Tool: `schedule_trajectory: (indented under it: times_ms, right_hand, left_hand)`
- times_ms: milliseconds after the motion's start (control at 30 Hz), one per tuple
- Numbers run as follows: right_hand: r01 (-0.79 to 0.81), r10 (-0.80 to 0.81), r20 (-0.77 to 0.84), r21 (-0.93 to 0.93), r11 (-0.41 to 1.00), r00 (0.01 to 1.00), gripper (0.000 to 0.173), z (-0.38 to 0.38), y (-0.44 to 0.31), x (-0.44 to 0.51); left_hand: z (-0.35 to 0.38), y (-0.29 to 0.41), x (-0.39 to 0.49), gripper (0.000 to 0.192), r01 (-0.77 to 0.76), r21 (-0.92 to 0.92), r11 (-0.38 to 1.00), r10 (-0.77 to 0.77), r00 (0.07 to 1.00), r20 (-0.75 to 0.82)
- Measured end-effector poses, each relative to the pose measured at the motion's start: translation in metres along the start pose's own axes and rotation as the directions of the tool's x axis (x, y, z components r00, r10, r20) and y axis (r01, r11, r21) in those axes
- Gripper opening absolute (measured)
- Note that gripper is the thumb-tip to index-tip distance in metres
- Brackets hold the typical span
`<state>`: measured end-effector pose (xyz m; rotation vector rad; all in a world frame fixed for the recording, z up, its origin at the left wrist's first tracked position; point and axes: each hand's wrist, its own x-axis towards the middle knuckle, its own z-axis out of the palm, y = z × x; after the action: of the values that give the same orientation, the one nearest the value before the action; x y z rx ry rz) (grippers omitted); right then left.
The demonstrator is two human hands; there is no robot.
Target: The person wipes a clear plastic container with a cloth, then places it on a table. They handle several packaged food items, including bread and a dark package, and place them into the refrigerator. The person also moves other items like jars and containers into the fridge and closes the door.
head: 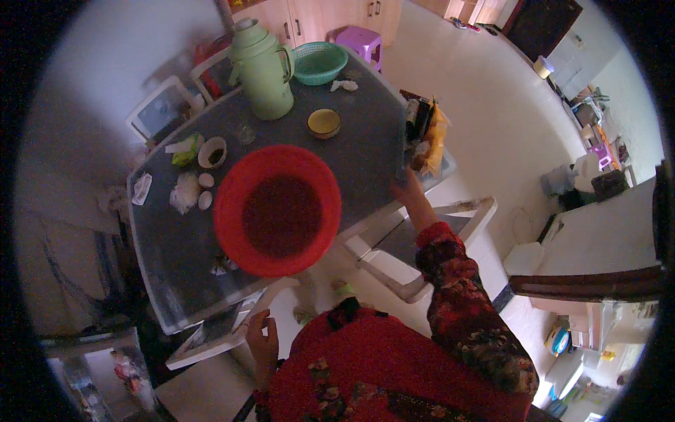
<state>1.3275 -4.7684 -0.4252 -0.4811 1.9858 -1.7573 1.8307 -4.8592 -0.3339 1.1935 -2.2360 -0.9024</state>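
My right hand [409,188] reaches to the right edge of the grey-topped table [369,158], at the near end of a clear plastic container [448,161]. Dark items and an orange-yellow packet [436,138] fill that container. Whether my fingers grip its rim is too blurred to make out. Low beside my body, my left hand [262,337] hangs with loosely bent fingers and nothing in it, close to a white-framed chair [211,354]. A large red plastic basin [331,205] stands on the table in front of me; its inside looks dark.
A green thermos jug [266,79], a teal plastic basket [321,66] and a yellow bowl [324,123] occupy the table's far side. Left of the basin are a white bowl [212,152] and two eggs [205,190]. Another white-framed chair [406,274] stands below my right arm.
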Motion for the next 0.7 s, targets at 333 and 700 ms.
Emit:
schedule_trajectory:
  times_ms: [333,700]
  right_hand:
    - [-0.419,0.396,-0.474,0.061,0.906,0.787,0.039,-0.118,0.047,0.043]
    - [-0.344,0.296,-0.195,-0.296,0.891,0.935,0.034,-0.137,0.064,0.078]
  left_hand:
    - [-0.001,0.004,0.002,0.021,0.043,0.037,0.998,-0.047,0.995,0.085]
    - [0.005,0.011,0.013,0.020,-0.021,0.043,0.999,0.015,0.991,0.132]
